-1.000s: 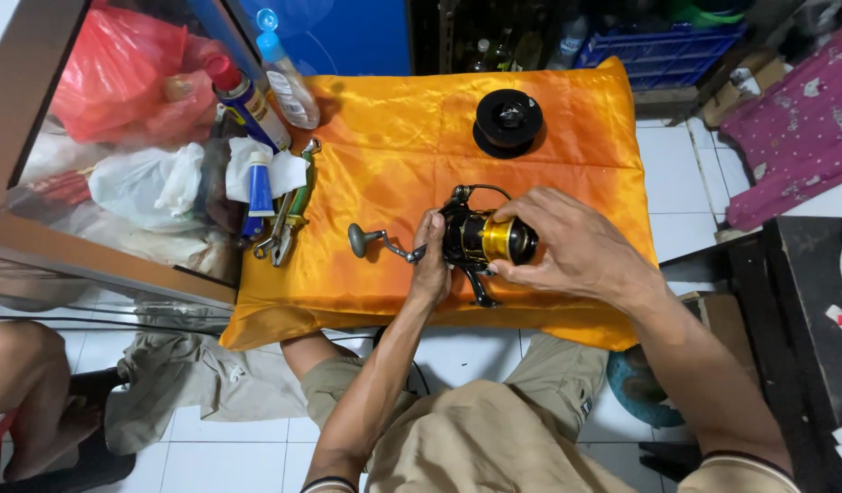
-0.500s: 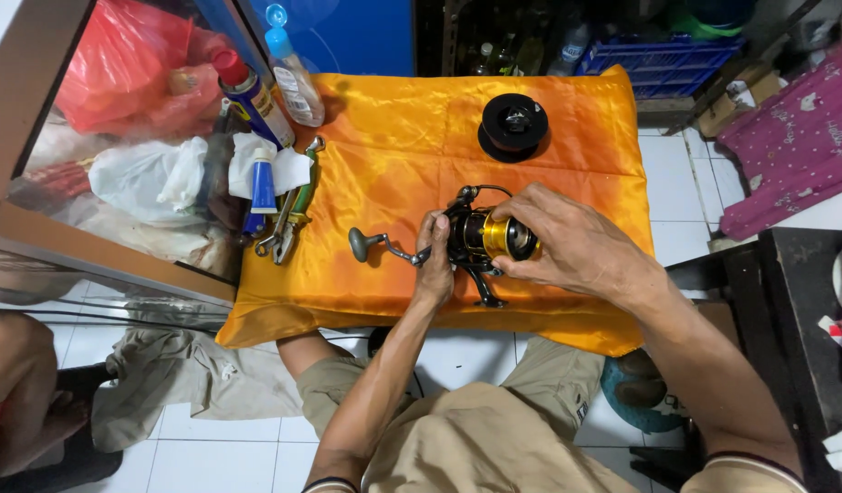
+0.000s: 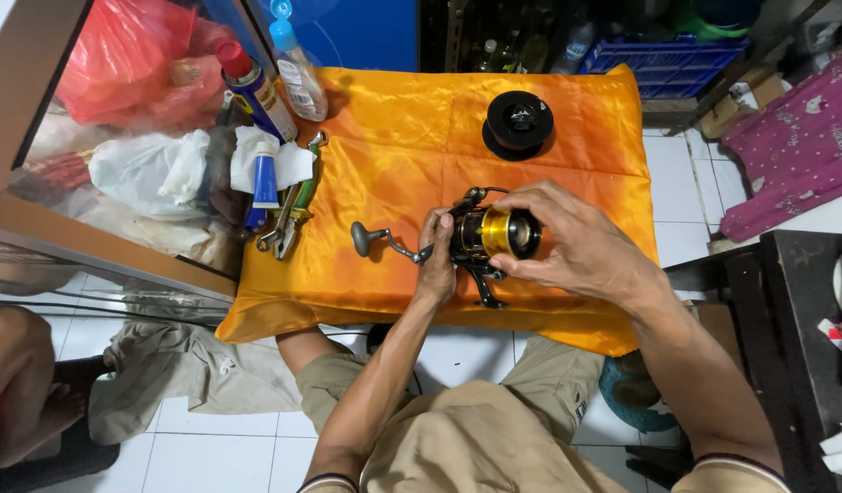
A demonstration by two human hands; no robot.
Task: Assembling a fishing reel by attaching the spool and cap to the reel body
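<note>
Left hand (image 3: 436, 265) fingers pinch fishing reel (image 3: 485, 239) body near crank handle (image 3: 373, 240); right hand (image 3: 576, 245) fingers wrap gold spool end. Reel sits mid orange cloth (image 3: 393, 137) on surface. Black spool (image 3: 517, 122) lies apart, behind. Wrench (image 3: 293, 215), grease tube (image 3: 265, 180), spray can (image 3: 255, 89) untouched at left edge. Reel looks assembled; work seems midway.

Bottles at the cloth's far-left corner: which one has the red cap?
The spray can, dark blue with a red cap, leaning nearer the tools. The clear bottle beside it has a light blue cap and lies further onto the orange cloth.
</note>
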